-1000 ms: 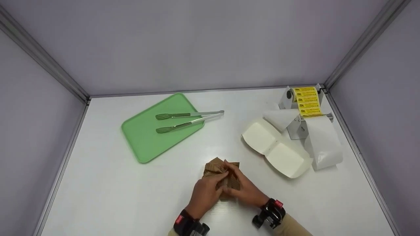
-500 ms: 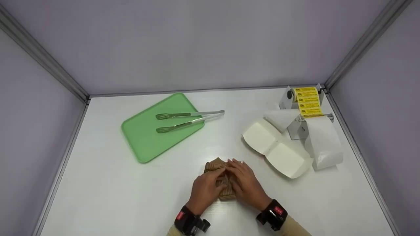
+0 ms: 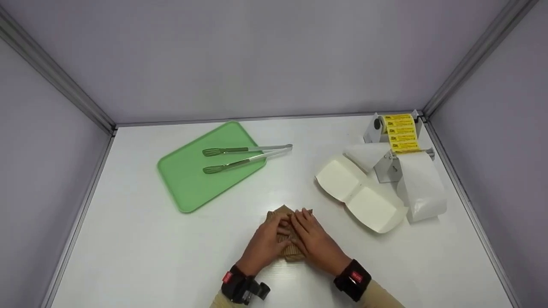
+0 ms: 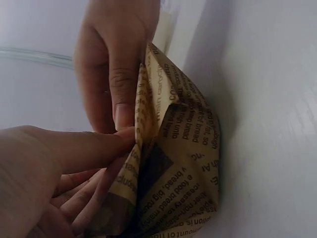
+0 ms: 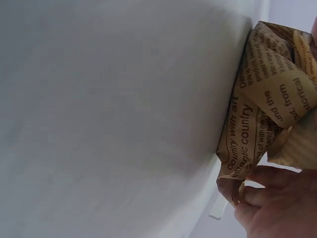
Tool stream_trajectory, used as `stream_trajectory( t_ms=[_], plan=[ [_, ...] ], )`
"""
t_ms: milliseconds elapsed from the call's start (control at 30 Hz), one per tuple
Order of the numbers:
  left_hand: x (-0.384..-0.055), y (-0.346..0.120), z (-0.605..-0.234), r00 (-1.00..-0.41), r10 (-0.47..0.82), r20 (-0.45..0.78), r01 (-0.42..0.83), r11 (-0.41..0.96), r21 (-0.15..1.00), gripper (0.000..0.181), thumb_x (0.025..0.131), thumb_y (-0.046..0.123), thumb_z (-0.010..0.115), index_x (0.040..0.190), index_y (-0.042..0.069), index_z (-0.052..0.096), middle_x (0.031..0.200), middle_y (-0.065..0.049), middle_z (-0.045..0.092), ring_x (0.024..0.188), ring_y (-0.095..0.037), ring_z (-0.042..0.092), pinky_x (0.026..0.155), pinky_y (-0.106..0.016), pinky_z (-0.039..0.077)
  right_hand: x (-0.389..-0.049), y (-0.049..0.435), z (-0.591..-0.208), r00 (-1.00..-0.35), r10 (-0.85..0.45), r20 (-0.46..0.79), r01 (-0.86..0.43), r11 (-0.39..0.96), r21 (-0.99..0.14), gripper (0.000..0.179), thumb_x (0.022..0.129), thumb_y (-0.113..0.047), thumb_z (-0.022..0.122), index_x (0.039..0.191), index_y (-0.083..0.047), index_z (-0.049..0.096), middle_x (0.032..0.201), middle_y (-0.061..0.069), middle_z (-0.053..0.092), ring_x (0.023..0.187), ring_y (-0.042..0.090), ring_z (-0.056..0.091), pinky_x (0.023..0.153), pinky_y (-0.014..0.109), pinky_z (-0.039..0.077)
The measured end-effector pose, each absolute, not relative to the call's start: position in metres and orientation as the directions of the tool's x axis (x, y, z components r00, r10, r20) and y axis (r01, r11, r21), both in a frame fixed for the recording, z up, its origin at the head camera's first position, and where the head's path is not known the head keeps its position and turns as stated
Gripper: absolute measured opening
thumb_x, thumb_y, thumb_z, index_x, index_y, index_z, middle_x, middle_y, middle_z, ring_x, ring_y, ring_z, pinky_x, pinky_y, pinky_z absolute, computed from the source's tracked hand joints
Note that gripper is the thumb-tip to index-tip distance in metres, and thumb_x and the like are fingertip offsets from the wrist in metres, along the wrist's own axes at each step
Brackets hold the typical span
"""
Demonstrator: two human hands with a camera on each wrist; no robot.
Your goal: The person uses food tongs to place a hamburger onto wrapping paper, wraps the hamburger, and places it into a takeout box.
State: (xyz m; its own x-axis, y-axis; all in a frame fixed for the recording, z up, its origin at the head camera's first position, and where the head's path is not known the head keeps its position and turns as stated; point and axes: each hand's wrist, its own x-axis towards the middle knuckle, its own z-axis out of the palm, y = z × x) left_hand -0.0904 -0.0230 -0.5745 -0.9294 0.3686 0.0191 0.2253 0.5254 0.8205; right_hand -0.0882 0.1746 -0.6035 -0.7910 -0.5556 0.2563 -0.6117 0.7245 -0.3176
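A brown food wrapping paper [image 3: 293, 252] printed with text lies folded into a bundle at the front middle in the head view. What is inside it is hidden. My left hand [image 3: 265, 246] holds the paper's left side with bent fingers; in the left wrist view its thumb lies against a raised fold of the paper [image 4: 185, 144]. Across the right side rests my right hand [image 3: 319, 246], fingers fairly straight and close together. Its fingertips are at a corner of the paper [image 5: 247, 124] in the right wrist view.
A green tray [image 3: 192, 184] stands back left with metal tongs [image 3: 248, 160] lying across it, handle end over the rim. To the right are an opened white clamshell box [image 3: 361, 192] and a dispenser with a roll of yellow labels [image 3: 401, 132]. Walls enclose the table.
The right hand's fingers have gone from bent to straighter and lie along the paper. The left fingers have drawn back and bent more. Tray, tongs, box and label roll stay put.
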Motion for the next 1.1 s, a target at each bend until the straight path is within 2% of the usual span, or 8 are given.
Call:
stream_trajectory(
  t_ms=[100,167,300,433,633,767,900,1100],
  plan=[
    [-0.089,-0.026,-0.575,-0.929,0.369,0.034,0.252,0.56,0.789,0.067,0.083,0.002,0.081,0.142,0.009,0.05,0.128,-0.007,0.053,0.11,-0.02,0.066,0.091,-0.028,0.059,-0.089,0.173,-0.605,-0.789,-0.572,0.223,-0.614,0.724,-0.316,0.057,0.102,-0.03,0.06,0.149,0.001,0.047,0.153,0.02,0.05,0.143,0.04,0.045,0.115,0.049,0.043],
    [-0.087,-0.027,-0.577,-0.927,0.369,0.069,0.303,0.625,0.719,0.067,0.083,0.008,0.082,0.143,0.008,0.052,0.128,-0.007,0.049,0.117,-0.021,0.062,0.093,-0.031,0.058,-0.089,0.172,-0.605,-0.787,-0.581,0.209,-0.617,0.723,-0.311,0.057,0.103,-0.033,0.057,0.149,-0.001,0.047,0.153,0.018,0.05,0.142,0.039,0.047,0.115,0.048,0.043],
    [-0.085,-0.03,-0.579,-0.91,0.389,0.143,0.404,0.755,0.516,0.067,0.082,0.027,0.084,0.14,0.005,0.059,0.128,-0.006,0.05,0.12,-0.021,0.053,0.095,-0.033,0.056,-0.089,0.171,-0.606,-0.786,-0.587,0.195,-0.617,0.725,-0.306,0.058,0.103,-0.035,0.056,0.15,-0.001,0.047,0.152,0.018,0.051,0.14,0.038,0.048,0.116,0.051,0.041],
    [-0.085,-0.037,-0.579,-0.89,0.43,0.154,0.453,0.79,0.413,0.072,0.079,0.042,0.082,0.139,0.008,0.062,0.14,-0.004,0.051,0.121,-0.02,0.051,0.092,-0.037,0.051,-0.09,0.172,-0.605,-0.789,-0.587,0.182,-0.612,0.726,-0.314,0.059,0.103,-0.034,0.058,0.15,-0.001,0.047,0.151,0.02,0.051,0.14,0.039,0.048,0.116,0.049,0.042],
    [-0.087,-0.049,-0.578,-0.868,0.486,0.103,0.483,0.778,0.401,0.078,0.076,0.052,0.079,0.141,0.015,0.061,0.16,0.0,0.039,0.134,-0.02,0.047,0.098,-0.041,0.048,-0.093,0.173,-0.6,-0.778,-0.604,0.172,-0.625,0.718,-0.306,0.061,0.102,-0.034,0.06,0.149,0.002,0.046,0.149,0.022,0.051,0.137,0.04,0.051,0.112,0.044,0.047],
    [-0.091,-0.054,-0.578,-0.858,0.504,0.095,0.501,0.783,0.369,0.082,0.07,0.059,0.08,0.14,0.019,0.063,0.16,0.001,0.04,0.138,-0.021,0.043,0.104,-0.043,0.045,-0.096,0.173,-0.598,-0.762,-0.624,0.174,-0.645,0.708,-0.287,0.061,0.101,-0.034,0.061,0.149,0.002,0.046,0.149,0.021,0.052,0.137,0.039,0.051,0.112,0.043,0.047],
    [-0.094,-0.06,-0.575,-0.836,0.546,0.059,0.52,0.751,0.407,0.086,0.069,0.061,0.081,0.141,0.019,0.061,0.162,-0.001,0.039,0.145,-0.022,0.041,0.111,-0.047,0.043,-0.097,0.174,-0.599,-0.759,-0.628,0.173,-0.65,0.711,-0.268,0.062,0.101,-0.036,0.061,0.15,0.0,0.046,0.149,0.019,0.052,0.136,0.038,0.052,0.11,0.042,0.048],
    [-0.098,-0.065,-0.585,-0.825,0.561,0.069,0.523,0.712,0.467,0.09,0.065,0.059,0.083,0.143,0.021,0.058,0.161,0.0,0.042,0.14,-0.021,0.047,0.107,-0.044,0.047,-0.098,0.175,-0.605,-0.738,-0.645,0.198,-0.675,0.702,-0.229,0.062,0.102,-0.037,0.058,0.151,-0.001,0.045,0.151,0.018,0.05,0.136,0.036,0.053,0.111,0.042,0.048]
  ],
)
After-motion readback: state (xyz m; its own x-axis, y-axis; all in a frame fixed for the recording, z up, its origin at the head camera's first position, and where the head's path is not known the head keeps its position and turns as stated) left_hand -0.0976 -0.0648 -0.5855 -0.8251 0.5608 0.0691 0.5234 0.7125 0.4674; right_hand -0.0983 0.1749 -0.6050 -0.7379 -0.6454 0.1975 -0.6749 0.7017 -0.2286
